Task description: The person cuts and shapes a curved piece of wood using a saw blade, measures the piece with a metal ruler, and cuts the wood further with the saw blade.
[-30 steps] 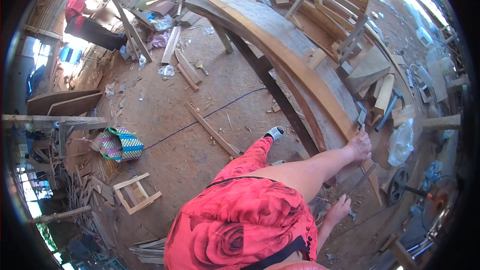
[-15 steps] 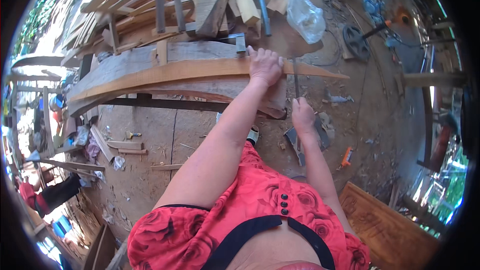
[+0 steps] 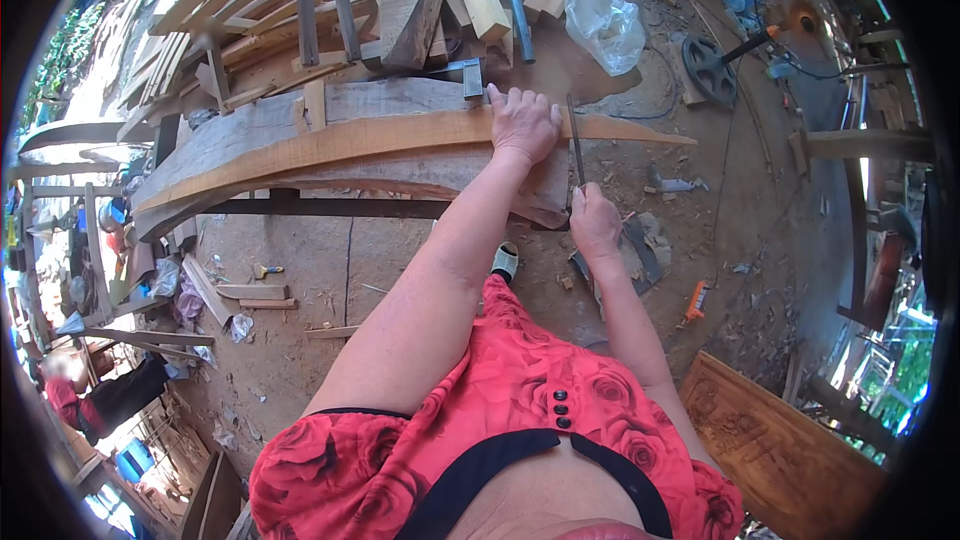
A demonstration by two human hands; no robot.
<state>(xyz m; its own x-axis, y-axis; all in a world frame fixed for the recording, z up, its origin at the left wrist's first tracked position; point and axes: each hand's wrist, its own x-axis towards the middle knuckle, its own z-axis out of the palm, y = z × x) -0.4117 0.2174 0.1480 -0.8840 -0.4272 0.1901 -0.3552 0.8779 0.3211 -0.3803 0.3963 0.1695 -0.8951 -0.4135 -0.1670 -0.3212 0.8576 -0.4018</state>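
My left hand (image 3: 525,125) is closed over a long, curved, light-brown wood piece (image 3: 370,138), pressing it on a thick grey plank (image 3: 410,97). The piece tapers to a point that sticks out past the plank's right end. In my right hand (image 3: 596,223) is a thin dark file (image 3: 576,145). Its blade points away from me and lies against or just above the wood's edge, right of my left hand. A try square (image 3: 472,78) rests on the plank beside my left hand's fingers.
Beyond the plank lie a claw hammer (image 3: 517,15), wood blocks (image 3: 482,2) and a clear plastic bag (image 3: 605,25). A fan (image 3: 803,25) stands far right. A carved wooden panel (image 3: 775,450) leans near right. An orange tube (image 3: 697,300) and a paintbrush (image 3: 268,271) lie on the floor.
My right hand has moved slightly away from me and to the left, carrying the file along. My left hand stays on the curved wood; the whole view has shifted a little.
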